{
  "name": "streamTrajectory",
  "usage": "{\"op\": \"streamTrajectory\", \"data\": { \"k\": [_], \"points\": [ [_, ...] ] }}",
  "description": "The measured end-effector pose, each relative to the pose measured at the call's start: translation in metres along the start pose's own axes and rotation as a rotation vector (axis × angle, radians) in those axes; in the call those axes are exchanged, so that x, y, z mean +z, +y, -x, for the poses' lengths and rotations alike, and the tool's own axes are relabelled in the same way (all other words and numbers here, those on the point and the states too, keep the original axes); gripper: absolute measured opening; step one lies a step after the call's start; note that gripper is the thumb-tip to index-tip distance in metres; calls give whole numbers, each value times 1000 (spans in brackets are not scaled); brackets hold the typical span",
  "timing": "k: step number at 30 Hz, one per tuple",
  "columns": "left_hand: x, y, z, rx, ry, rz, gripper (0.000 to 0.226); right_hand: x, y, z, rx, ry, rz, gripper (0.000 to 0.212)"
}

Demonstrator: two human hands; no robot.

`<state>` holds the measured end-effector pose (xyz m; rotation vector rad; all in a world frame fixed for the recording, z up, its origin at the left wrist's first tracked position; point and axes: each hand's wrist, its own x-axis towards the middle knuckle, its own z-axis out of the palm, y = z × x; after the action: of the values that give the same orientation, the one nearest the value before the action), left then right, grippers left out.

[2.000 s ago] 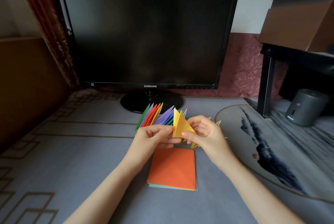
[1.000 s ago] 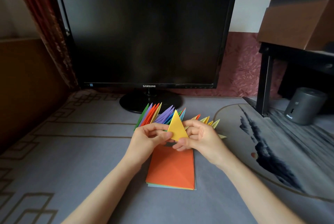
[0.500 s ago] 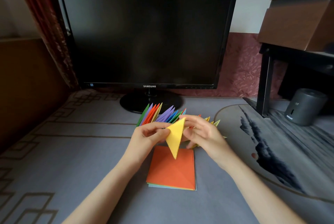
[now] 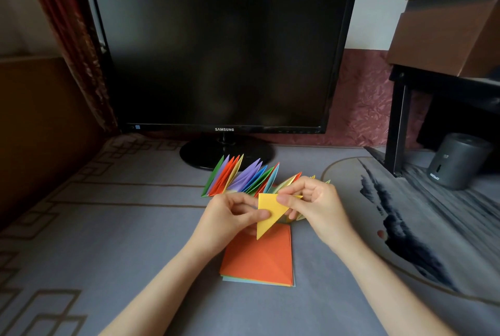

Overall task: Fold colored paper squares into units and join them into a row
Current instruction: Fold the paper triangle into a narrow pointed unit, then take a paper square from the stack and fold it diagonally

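Observation:
A folded yellow paper triangle (image 4: 266, 212) hangs point down between both hands, above the table. My left hand (image 4: 230, 216) pinches its left edge with thumb and fingers. My right hand (image 4: 311, 203) pinches its top right corner. Behind the hands a row of joined folded units (image 4: 243, 176) in green, purple, orange, yellow and blue stands on the table, its right end partly hidden by my right hand. A stack of flat paper squares (image 4: 259, 260), orange on top, lies under the hands.
A black monitor (image 4: 216, 56) on its round stand (image 4: 224, 151) is close behind the row. At the right are a black shelf leg (image 4: 397, 124), a grey cylinder (image 4: 457, 159) and a brown box (image 4: 449, 27). The table wears a grey patterned cover (image 4: 108, 227).
The yellow triangle has been turned from point up to point down between my hands. My right hand has shifted its pinch to the top corner.

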<state>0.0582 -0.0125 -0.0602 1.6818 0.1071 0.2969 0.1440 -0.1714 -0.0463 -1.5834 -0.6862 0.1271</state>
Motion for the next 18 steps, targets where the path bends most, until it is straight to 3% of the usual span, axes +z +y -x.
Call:
{"op": "streamTrajectory", "data": {
  "k": [4,10,14,18],
  "points": [
    [-3,1,1,91,80,-70,8,-6,0,-1,31,-71,-39,15],
    [-2,2,2,139,84,-65,12,-18,-5,-3,25,-104,-16,19],
    [-7,0,1,144,75,-61,8,-40,-5,-8,-40,241,-58,15],
    [-9,-8,-3,155,28,-331,12,-57,3,-13,-50,665,-115,16]
  ]
}}
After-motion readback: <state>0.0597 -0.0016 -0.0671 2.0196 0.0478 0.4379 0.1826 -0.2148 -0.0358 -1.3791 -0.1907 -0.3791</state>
